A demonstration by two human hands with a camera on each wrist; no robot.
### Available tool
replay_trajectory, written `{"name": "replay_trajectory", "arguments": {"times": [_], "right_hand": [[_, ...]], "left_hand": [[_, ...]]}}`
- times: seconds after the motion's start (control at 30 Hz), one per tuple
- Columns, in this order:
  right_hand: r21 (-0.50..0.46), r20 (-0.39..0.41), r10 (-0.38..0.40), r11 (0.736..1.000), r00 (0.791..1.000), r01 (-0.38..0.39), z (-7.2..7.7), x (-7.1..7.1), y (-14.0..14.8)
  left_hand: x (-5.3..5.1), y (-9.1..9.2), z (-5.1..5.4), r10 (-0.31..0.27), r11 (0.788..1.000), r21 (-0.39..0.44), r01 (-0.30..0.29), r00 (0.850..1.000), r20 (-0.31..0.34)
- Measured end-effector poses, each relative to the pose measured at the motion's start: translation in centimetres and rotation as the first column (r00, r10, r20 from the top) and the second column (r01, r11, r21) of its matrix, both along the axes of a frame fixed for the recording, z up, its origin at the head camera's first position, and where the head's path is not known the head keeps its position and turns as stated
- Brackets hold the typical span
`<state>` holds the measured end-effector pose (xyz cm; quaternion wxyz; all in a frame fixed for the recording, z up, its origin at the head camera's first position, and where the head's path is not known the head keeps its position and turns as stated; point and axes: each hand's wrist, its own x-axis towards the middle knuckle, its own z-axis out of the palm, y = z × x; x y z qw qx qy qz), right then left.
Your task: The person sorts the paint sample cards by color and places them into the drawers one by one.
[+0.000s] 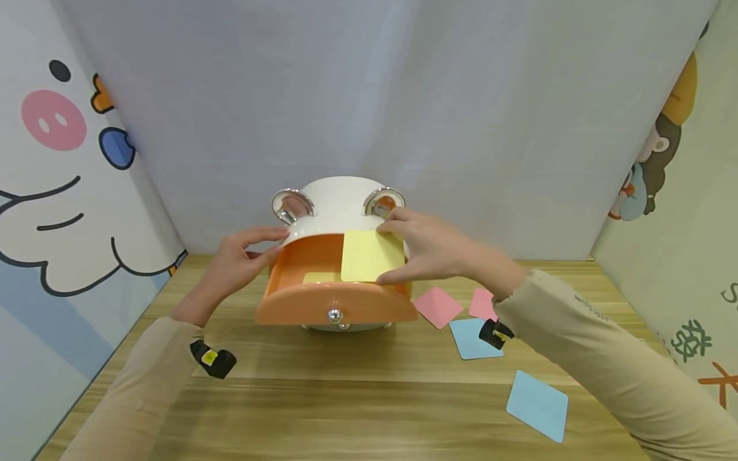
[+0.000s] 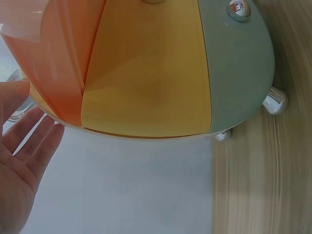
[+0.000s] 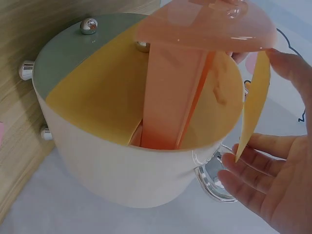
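Observation:
A white, frog-shaped desktop drawer box [image 1: 340, 198] with silver ring ears stands on the table, its top orange drawer [image 1: 311, 304] pulled out. My right hand [image 1: 429, 246] pinches a yellow square card [image 1: 369, 256] between thumb and fingers over the drawer's right part. In the right wrist view the same card [image 3: 256, 105] appears edge-on and slightly bowed. Inside the drawer lies another yellow card [image 1: 323, 277], partly hidden by the front panel. My left hand [image 1: 236, 266] rests its fingertips at the box's left edge, fingers [image 2: 44, 141] fairly straight.
Right of the box, two pink cards [image 1: 438, 307] and two blue cards [image 1: 537, 405] lie on the wooden table [image 1: 323, 410]. A lower yellow drawer [image 2: 146, 92] and a grey-green one [image 2: 239, 73] are closed. A grey-white backdrop [image 1: 490, 128] rises behind.

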<state>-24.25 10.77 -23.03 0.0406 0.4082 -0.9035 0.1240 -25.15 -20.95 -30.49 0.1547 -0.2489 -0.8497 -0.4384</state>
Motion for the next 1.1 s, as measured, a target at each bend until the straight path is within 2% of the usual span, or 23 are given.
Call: {"name": "replay_trajectory", "arguments": {"times": [0.43,0.83,1.1], "right_hand": [[0.005,0.049,0.032,0.999,0.998,-0.032,-0.44,0.11,-0.44],[-0.009,0.09,0.085,0.996,0.992,-0.084,0.03,0.12,0.24],[-0.083,0.065,0.072,0.994,0.995,-0.067,-0.95,-0.03,0.45]], "left_hand": [[0.16,0.04,0.17,-0.007,1.0,0.001,0.007,1.0,-0.001],[0.1,-0.09,0.04,-0.01,1.0,0.011,0.01,1.0,0.004],[0.01,-0.23,-0.1,0.005,1.0,-0.006,-0.005,1.0,-0.004]]}}
